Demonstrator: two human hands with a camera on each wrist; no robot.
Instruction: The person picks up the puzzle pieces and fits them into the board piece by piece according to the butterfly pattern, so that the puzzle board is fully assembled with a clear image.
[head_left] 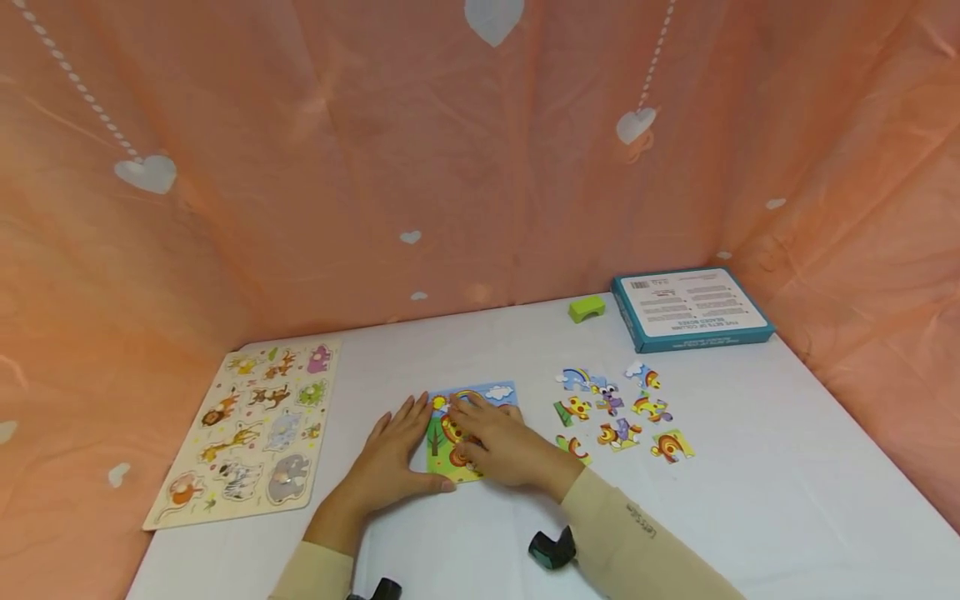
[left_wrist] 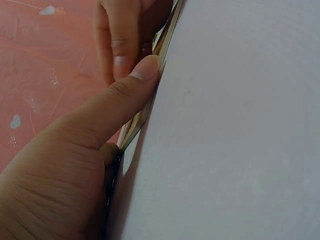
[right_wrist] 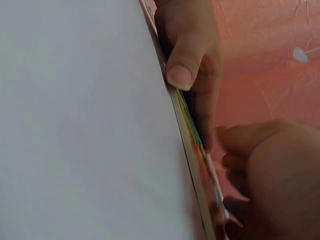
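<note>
A square picture puzzle (head_left: pixel 498 392) with a rainbow, a sun and a tree lies flat on the white table. My left hand (head_left: pixel 390 462) frames its lower left corner, the fingers straight along the left side and the thumb touching the near edge. Over the middle and right part of the picture, my right hand (head_left: pixel 504 446) rests with its fingers spread on the surface, hiding much of it. In the right wrist view the puzzle's edge (right_wrist: pixel 190 125) runs beside the left thumb (right_wrist: pixel 180 75). No separate piece shows between the right fingers.
Several loose jigsaw pieces (head_left: pixel 618 433) lie to the right of the puzzle. Behind them are a green arched block (head_left: pixel 587 308) and a teal box (head_left: pixel 697 308). An animal puzzle board (head_left: pixel 258 417) lies at the left edge. Orange curtain (head_left: pixel 450 183) surrounds the table.
</note>
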